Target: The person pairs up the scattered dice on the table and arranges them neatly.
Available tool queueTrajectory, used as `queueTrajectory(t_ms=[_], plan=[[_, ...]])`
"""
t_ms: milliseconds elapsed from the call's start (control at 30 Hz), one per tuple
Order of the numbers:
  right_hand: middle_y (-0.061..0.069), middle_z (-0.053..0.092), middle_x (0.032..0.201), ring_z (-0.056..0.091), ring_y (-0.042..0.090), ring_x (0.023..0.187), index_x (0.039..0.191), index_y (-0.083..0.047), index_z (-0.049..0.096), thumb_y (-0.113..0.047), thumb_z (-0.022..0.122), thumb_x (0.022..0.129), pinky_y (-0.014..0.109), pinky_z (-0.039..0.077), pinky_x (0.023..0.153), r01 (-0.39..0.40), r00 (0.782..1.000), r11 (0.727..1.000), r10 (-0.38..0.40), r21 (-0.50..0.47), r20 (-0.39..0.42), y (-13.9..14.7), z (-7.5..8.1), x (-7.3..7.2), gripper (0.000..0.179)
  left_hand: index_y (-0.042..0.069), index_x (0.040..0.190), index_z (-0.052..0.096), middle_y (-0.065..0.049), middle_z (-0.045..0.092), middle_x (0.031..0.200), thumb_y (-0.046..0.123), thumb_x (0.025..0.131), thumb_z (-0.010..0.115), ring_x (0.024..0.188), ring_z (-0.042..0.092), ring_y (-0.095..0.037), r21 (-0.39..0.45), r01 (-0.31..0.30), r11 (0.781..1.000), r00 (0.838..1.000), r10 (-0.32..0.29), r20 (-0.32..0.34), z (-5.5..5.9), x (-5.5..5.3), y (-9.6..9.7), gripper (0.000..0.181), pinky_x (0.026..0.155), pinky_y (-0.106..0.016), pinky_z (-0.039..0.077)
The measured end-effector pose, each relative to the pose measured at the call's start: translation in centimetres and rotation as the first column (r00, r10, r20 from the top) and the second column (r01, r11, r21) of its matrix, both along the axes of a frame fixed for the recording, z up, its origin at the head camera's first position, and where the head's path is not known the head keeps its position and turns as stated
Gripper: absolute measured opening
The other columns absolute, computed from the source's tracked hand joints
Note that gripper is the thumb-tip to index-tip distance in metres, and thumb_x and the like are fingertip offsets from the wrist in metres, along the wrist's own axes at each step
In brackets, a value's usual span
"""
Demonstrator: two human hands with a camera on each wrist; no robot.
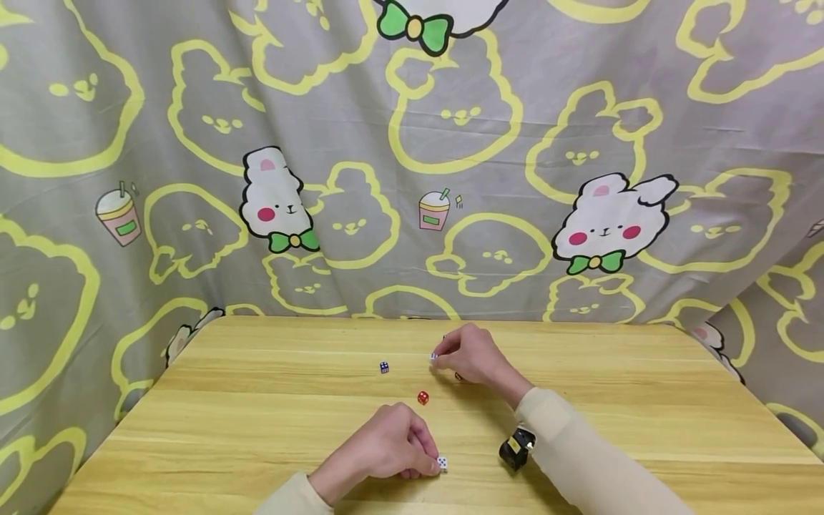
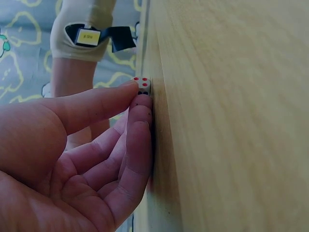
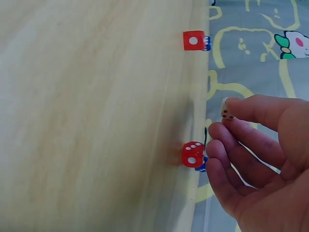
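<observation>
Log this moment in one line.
left hand: pinches white die | right hand: pinches second white die | table: red dice, blue dice

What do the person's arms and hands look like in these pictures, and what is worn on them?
The left hand and the right hand are bare; I see no gloves or rings. The left sleeve and the right sleeve are plain cream cloth, ending near the wrist. At the right cuff hangs a small black device with a yellow label.
</observation>
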State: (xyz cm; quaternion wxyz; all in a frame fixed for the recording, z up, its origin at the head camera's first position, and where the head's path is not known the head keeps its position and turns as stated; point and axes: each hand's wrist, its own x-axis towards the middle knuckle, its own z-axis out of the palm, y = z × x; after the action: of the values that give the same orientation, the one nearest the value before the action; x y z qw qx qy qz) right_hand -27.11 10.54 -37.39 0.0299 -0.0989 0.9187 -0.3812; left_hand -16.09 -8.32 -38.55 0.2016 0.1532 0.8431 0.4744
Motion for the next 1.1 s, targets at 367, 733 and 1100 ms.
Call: queueTrajectory(t_ms=[367, 733, 1100], plan=[[-0.005, 0.076, 0.084, 0.062, 0.012, 0.078, 0.088, -0.018, 0.083, -0.02, 0.087, 0.089, 0.027, 0.05, 0.071, 0.002, 1.0, 1.0, -0.002, 0.006, -0.026, 1.3, 1.2, 1.7, 0.004, 0.01, 0.075, 0.075, -0.001, 0.071, 0.063, 0.001, 0.079, 0.089, 0.053, 0.06, -0.011, -0.014, -0.007, 1.0, 1.0, 0.007, 0.009, 0.1, 0.0, -0.1, 0.017, 0.053, -0.027, 0.053], [-0.007, 0.078, 0.084, 0.065, 0.009, 0.08, 0.088, -0.019, 0.083, -0.021, 0.087, 0.088, 0.029, 0.052, 0.076, -0.01, 1.0, 1.0, 0.009, -0.029, -0.028, 2.4, 1.9, 3.8, 0.005, 0.01, 0.075, 0.075, -0.001, 0.072, 0.064, 0.001, 0.079, 0.09, 0.053, 0.06, -0.011, -0.011, -0.005, 1.0, 1.0, 0.005, 0.002, 0.0, 0.0, 0.1, 0.018, 0.052, -0.027, 0.054], [-0.006, 0.077, 0.083, 0.064, 0.012, 0.08, 0.088, -0.017, 0.082, -0.019, 0.09, 0.084, 0.029, 0.05, 0.075, -0.065, 0.997, 0.995, 0.068, -0.075, 0.045, 3.1, 2.0, 6.0, 0.009, 0.01, 0.075, 0.075, -0.001, 0.072, 0.064, 0.001, 0.079, 0.09, 0.053, 0.06, -0.011, -0.012, -0.006, 1.0, 1.0, 0.006, -0.006, 0.0, 0.1, 0.0, 0.018, 0.052, -0.027, 0.054]])
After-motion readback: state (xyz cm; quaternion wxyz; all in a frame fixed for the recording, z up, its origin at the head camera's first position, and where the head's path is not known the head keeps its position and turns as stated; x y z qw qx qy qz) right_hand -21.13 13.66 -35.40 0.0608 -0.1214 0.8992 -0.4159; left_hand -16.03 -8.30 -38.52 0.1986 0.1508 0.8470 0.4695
